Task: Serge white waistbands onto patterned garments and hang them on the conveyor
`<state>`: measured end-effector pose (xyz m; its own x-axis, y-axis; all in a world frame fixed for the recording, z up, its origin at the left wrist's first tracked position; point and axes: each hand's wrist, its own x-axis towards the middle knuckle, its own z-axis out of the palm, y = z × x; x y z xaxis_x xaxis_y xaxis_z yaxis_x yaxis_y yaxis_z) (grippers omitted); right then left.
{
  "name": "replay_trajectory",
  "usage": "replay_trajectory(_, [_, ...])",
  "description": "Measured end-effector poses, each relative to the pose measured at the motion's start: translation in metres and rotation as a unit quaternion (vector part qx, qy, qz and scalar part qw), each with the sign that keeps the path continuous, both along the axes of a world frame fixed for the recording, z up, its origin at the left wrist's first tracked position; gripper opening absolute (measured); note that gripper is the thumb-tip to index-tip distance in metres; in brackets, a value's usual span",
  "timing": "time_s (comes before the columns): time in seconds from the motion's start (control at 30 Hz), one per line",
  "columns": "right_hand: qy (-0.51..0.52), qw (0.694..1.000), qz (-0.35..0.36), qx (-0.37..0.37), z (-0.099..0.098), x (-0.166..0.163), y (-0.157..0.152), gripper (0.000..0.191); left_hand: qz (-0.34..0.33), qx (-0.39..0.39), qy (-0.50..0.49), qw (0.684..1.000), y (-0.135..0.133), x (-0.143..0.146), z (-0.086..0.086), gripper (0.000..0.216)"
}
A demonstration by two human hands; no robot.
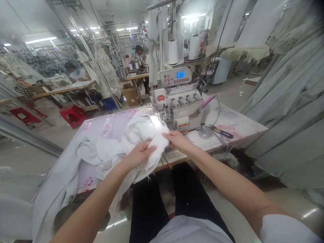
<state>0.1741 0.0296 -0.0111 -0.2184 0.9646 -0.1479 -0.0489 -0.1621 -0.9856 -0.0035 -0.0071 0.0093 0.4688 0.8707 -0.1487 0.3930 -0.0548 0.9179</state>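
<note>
The white fabric (pixel 141 135) lies bunched on the table (pixel 243 126), with its near edge lifted just in front of the needle area of the overlock sewing machine (pixel 177 108). The left hand (pixel 139 153) pinches a fold of the fabric from below, and the right hand (pixel 177 138) holds its edge between thumb and fingers, both closed on the cloth. I judge the edge is not yet under the presser foot, so the seam seems still to be sewn. Scissors (pixel 221 131) lie right of the machine.
</note>
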Motion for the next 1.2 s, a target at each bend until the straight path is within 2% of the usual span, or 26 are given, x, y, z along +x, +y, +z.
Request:
replay_trajectory(0.07, [-0.008, 1.000, -0.003, 0.004, 0.000, -0.001, 0.000, 0.030, 0.010, 0.074, 0.080, 0.994, -0.004, 0.002, 0.002, 0.034])
replay_trajectory(0.1, [-0.014, 1.000, -0.006, 0.007, 0.000, -0.001, 0.000, 0.031, 0.034, 0.140, 0.124, 0.982, -0.004, 0.004, 0.003, 0.034])
replay_trajectory(0.13, [-0.020, 1.000, -0.010, 0.012, -0.001, -0.002, 0.000, 0.031, 0.067, 0.220, 0.163, 0.959, -0.004, 0.007, 0.005, 0.032])
replay_trajectory(0.2, [-0.033, 0.999, -0.017, 0.024, -0.001, -0.003, 0.001, 0.033, 0.127, 0.377, 0.210, 0.893, 0.003, 0.013, 0.008, 0.030])
replay_trajectory(0.23, [-0.040, 0.999, -0.022, 0.030, -0.002, -0.004, 0.001, 0.034, 0.137, 0.427, 0.219, 0.866, 0.009, 0.017, 0.010, 0.032])
replay_trajectory(0.3, [-0.051, 0.997, -0.032, 0.040, -0.003, -0.005, 0.001, 0.035, 0.102, 0.457, 0.238, 0.851, 0.024, 0.023, 0.011, 0.035])
replay_trajectory(0.43, [-0.071, 0.995, -0.045, 0.056, -0.006, -0.004, 0.002, 0.037, 0.037, 0.437, 0.288, 0.851, 0.047, 0.030, 0.006, 0.037])
replay_trajectory(0.8, [-0.090, 0.992, -0.061, 0.071, -0.007, -0.003, 0.003, 0.037, 0.029, 0.451, 0.274, 0.849, 0.051, 0.030, 0.002, 0.036])
replay_trajectory(0.9, [-0.090, 0.991, -0.058, 0.075, -0.007, -0.003, 0.002, 0.037, 0.072, 0.461, 0.240, 0.851, 0.034, 0.031, -0.005, 0.034])
replay_trajectory(0.97, [-0.092, 0.991, -0.059, 0.075, -0.008, -0.003, 0.002, 0.038, 0.165, 0.454, 0.206, 0.851, 0.016, 0.031, -0.014, 0.033])
replay_trajectory(1.03, [-0.091, 0.991, -0.060, 0.075, -0.008, -0.003, 0.002, 0.037, 0.249, 0.372, 0.172, 0.877, 0.000, 0.028, -0.023, 0.036])
replay_trajectory(1.07, [-0.089, 0.991, -0.059, 0.076, -0.008, -0.003, 0.003, 0.036, 0.260, 0.306, 0.155, 0.903, -0.005, 0.027, -0.027, 0.037])
replay_trajectory(1.13, [-0.081, 0.992, -0.058, 0.076, -0.007, -0.003, 0.006, 0.036, 0.231, 0.172, 0.109, 0.951, -0.011, 0.025, -0.027, 0.038])
replay_trajectory(1.2, [-0.067, 0.994, -0.055, 0.072, -0.005, -0.003, 0.006, 0.035, 0.159, 0.117, 0.069, 0.978, -0.018, 0.023, -0.019, 0.036])
